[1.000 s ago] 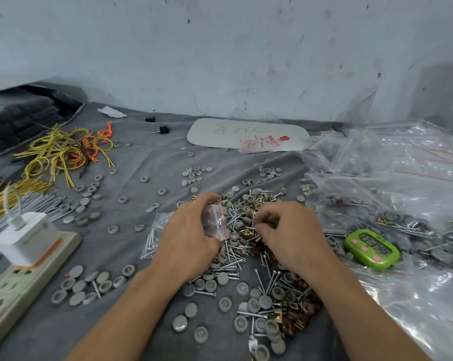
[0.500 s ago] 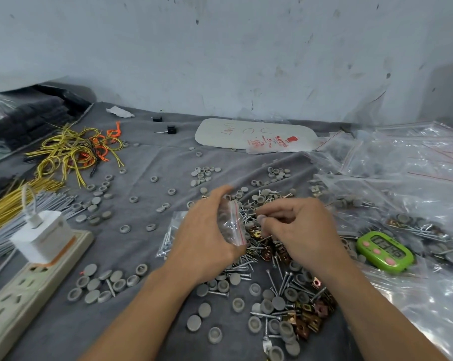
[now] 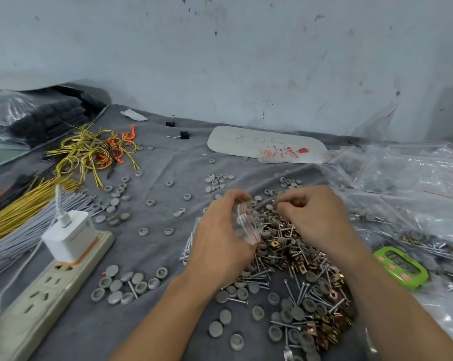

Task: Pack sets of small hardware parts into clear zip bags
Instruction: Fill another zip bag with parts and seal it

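My left hand (image 3: 221, 235) grips a small clear zip bag (image 3: 247, 224) with a red seal line, holding it above a heap of screws, brass clips and grey caps (image 3: 295, 269) on the grey cloth. My right hand (image 3: 314, 214) hovers just right of the bag with curled fingers; its fingertips pinch small parts near the bag's mouth, though the parts themselves are too small to name. Loose grey caps (image 3: 127, 284) lie scattered in front and to the left.
A power strip with a white charger (image 3: 66, 238) lies at the left. Yellow and orange wires (image 3: 89, 152) and grey rods (image 3: 24, 230) sit behind it. Clear bags (image 3: 402, 183) pile up at the right, beside a green timer (image 3: 400, 267). A white pouch (image 3: 267, 144) lies by the wall.
Both hands have lifted off the heap and come together. The right hand picked parts from the pile and raised them toward the bag's mouth; the left tilted the bag upward.
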